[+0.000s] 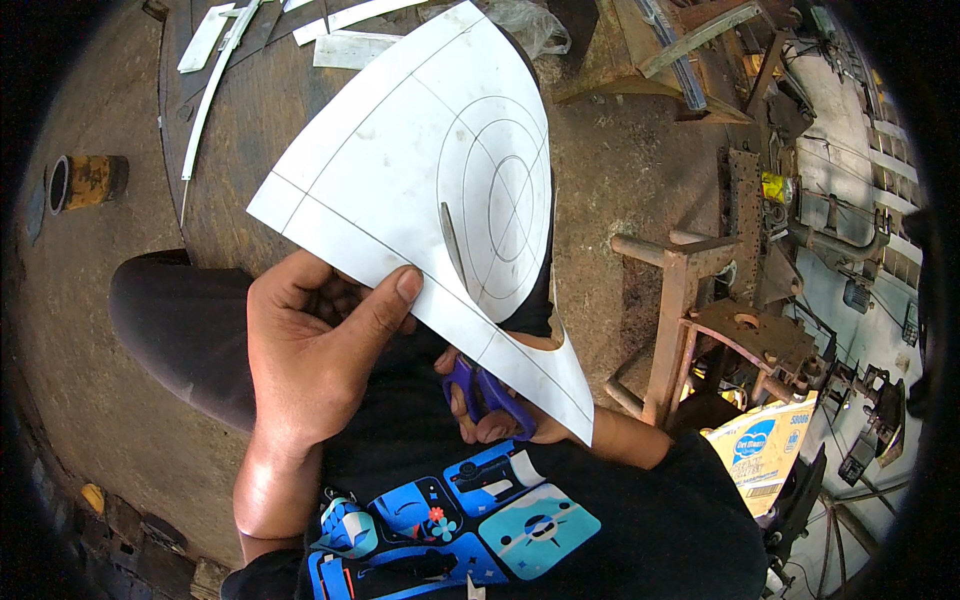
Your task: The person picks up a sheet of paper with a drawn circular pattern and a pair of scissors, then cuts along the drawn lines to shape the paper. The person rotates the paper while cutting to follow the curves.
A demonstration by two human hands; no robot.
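Note:
A white sheet of paper or thin card [370, 150] is held up in front of me, marked with straight lines and concentric circles crossed by diagonals. My left hand [325, 330] pinches its lower edge, thumb on top. Below the sheet, my right hand [480, 410] has its fingers in the purple handles of a pair of scissors [485, 395]. One scissor blade pokes up through a curved cut along the outer circle. A curved notch lies open at the sheet's right side. The sheet hides part of my right hand and the rest of the scissors.
White offcut strips [350, 50] and clear plastic [530, 25] lie at the far side. A rusty pipe piece [90, 183] rests on the floor to the left. Rusty metal frames [680, 310] and a yellow carton [765, 450] stand at the right.

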